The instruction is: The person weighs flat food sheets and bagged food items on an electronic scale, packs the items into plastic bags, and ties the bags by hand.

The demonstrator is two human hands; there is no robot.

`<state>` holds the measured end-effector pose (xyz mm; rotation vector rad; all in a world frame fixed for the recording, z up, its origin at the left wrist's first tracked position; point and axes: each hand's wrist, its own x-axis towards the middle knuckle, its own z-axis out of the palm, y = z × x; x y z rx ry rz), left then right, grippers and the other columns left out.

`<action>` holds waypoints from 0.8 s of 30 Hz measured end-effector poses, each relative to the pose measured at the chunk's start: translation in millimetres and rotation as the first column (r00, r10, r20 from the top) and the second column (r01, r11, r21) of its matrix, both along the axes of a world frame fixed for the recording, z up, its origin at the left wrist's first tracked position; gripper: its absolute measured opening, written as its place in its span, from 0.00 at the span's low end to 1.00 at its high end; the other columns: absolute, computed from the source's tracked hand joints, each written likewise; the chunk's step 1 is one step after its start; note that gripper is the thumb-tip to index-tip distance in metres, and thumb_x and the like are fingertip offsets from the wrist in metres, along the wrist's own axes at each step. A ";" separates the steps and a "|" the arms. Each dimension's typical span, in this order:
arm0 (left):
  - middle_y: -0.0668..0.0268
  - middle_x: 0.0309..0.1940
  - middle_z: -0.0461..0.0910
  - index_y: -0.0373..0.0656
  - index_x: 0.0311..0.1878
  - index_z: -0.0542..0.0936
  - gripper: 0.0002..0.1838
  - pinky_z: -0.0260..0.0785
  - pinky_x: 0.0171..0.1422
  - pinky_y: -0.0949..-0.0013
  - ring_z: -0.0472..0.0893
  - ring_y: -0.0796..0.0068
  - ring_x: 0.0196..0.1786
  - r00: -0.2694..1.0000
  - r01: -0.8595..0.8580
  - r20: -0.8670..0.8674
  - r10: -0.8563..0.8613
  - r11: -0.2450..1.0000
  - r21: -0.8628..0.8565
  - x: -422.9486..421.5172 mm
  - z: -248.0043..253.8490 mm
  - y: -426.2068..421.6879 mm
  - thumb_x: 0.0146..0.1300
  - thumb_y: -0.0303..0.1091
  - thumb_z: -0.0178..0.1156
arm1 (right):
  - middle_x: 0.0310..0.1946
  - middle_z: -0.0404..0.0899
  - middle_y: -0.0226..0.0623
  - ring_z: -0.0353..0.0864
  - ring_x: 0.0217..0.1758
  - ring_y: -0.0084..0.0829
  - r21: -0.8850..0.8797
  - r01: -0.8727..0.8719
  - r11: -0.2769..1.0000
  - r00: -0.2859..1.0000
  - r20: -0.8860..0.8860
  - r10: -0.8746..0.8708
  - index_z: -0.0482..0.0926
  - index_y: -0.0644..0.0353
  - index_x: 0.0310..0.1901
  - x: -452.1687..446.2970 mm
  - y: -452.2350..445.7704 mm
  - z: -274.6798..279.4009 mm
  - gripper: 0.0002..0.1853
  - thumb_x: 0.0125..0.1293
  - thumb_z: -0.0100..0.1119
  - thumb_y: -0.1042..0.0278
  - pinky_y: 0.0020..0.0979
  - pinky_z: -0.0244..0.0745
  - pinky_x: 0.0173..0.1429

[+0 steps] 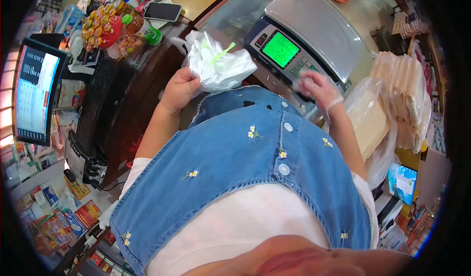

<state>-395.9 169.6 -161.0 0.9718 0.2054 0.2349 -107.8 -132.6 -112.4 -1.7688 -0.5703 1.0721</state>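
Observation:
My left hand [180, 90] is closed on the side of a white plastic bag [218, 67], bunched up, with a pale green strip sticking out at its top. What is inside the bag is hidden. My right hand [318, 89], in a clear plastic glove, hovers by the lower right of the weighing scale [277, 45], close to its keypad. Its fingers are curled in and slightly blurred, and nothing shows in them. Green digits glow on the scale's display [280, 49]. The metal weighing pan [314, 26] lies behind it.
Stacked light brown packs in clear plastic [400, 94] stand on the right. At the upper left are a phone [162, 12], a green-capped bottle [142, 28] and a lollipop display [100, 28]. A monitor [37, 89], keyboard [93, 97] and card terminal [86, 161] are on the left.

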 end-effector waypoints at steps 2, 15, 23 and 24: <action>0.61 0.51 0.79 0.34 0.53 0.77 0.20 0.65 0.63 0.63 0.77 0.69 0.55 0.998 0.024 0.053 -0.028 0.997 0.072 15.3 45.7 -15.0 0.61 0.36 0.64 | 0.44 0.80 0.40 0.79 0.48 0.34 0.064 -0.140 0.988 0.930 0.350 0.109 0.76 0.64 0.53 2.7 30.1 14.1 0.23 0.61 0.61 0.56 0.32 0.72 0.55; 0.60 0.57 0.75 0.32 0.61 0.69 0.22 0.60 0.66 0.67 0.73 0.71 0.59 0.994 0.084 0.067 -0.092 0.989 0.120 45.6 123.7 -36.5 0.69 0.36 0.53 | 0.51 0.78 0.50 0.77 0.56 0.46 0.018 -0.617 0.787 0.707 0.452 0.544 0.77 0.60 0.54 -68.7 120.7 75.9 0.29 0.54 0.67 0.49 0.35 0.69 0.60; 0.56 0.51 0.78 0.36 0.53 0.72 0.14 0.67 0.63 0.62 0.78 0.66 0.54 0.966 -0.254 -0.092 0.240 0.947 -0.196 83.7 88.8 9.4 0.72 0.36 0.47 | 0.50 0.82 0.42 0.81 0.50 0.40 0.298 -0.384 0.874 0.923 0.133 0.361 0.75 0.59 0.58 -50.5 138.5 36.3 0.28 0.59 0.61 0.52 0.35 0.71 0.57; 0.56 0.51 0.78 0.36 0.53 0.72 0.14 0.67 0.63 0.62 0.78 0.66 0.54 0.969 -0.243 -0.090 0.230 0.950 -0.194 84.6 83.4 14.9 0.72 0.36 0.47 | 0.50 0.82 0.42 0.81 0.50 0.40 0.300 -0.375 0.877 0.927 0.135 0.350 0.75 0.59 0.58 -50.6 139.8 36.6 0.28 0.59 0.61 0.52 0.35 0.71 0.57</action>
